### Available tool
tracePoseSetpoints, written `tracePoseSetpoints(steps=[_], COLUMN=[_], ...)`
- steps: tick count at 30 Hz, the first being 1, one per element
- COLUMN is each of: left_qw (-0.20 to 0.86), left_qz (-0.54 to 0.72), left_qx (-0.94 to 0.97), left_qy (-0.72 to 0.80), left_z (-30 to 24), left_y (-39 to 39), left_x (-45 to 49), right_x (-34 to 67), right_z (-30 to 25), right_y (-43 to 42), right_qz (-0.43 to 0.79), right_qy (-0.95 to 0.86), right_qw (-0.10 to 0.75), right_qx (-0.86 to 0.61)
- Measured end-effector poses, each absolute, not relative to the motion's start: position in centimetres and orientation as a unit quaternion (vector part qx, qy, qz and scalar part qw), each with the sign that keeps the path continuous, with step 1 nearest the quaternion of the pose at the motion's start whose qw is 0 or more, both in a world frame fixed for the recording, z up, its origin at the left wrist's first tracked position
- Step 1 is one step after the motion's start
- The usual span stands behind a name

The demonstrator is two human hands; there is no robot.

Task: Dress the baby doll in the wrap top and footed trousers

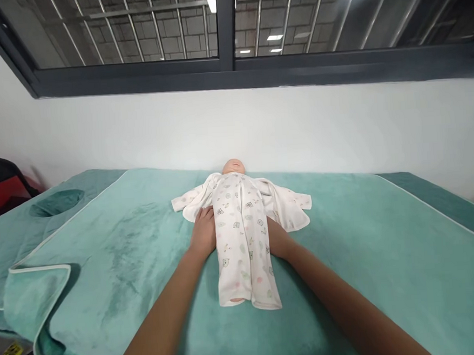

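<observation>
A baby doll lies on its back on the teal cover, its bald head (233, 166) toward the wall. White printed baby trousers (242, 236) cover its front from the chest down, with a bit of skin-toned doll showing at one leg opening. Beneath them a white long-sleeved baby top (285, 201) is spread out to both sides. My left hand (203, 231) is closed against the left edge of the trousers, fingertips partly hidden. On the opposite edge, my right hand (278, 239) reaches behind the cloth, which hides its fingers.
The teal cover (123, 239) has a folded-over corner at the front left. A round hollow (58, 203) shows in the padded surface at left. Behind stands a white wall (339, 127) below a dark-framed window (227, 64). A red and black object (3, 194) is at far left.
</observation>
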State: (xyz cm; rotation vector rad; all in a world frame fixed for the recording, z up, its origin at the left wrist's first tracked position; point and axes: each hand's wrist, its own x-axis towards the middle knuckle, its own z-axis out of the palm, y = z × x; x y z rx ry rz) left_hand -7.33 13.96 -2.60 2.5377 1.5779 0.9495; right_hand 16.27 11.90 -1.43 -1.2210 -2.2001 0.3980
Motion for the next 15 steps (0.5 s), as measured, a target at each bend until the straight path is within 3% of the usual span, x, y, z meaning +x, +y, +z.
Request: tracePoseSetpoints(steps=[4,10,15], left_qw=[-0.007,0.053,0.04], left_qz=[0.315,0.33,0.314], left_qx=[0.82,0.804,0.811], left_qy=[0.478,0.492,0.493], left_z=[-2.66,-2.84,-2.61], left_y=[14.68,14.52,14.05], left_x=[-7.33,-7.36,-6.85], right_x=[15.24,15.16,15.63], right_z=[-1.74,-1.71,-2.12], right_y=[11.77,11.74,11.99], right_qz=[0.184,0.161,0.145], right_qy=[-0.771,-0.776,-0.782], right_qw=[0.301,0.306,0.321], right_qx=[-0.53,-0.527,-0.514])
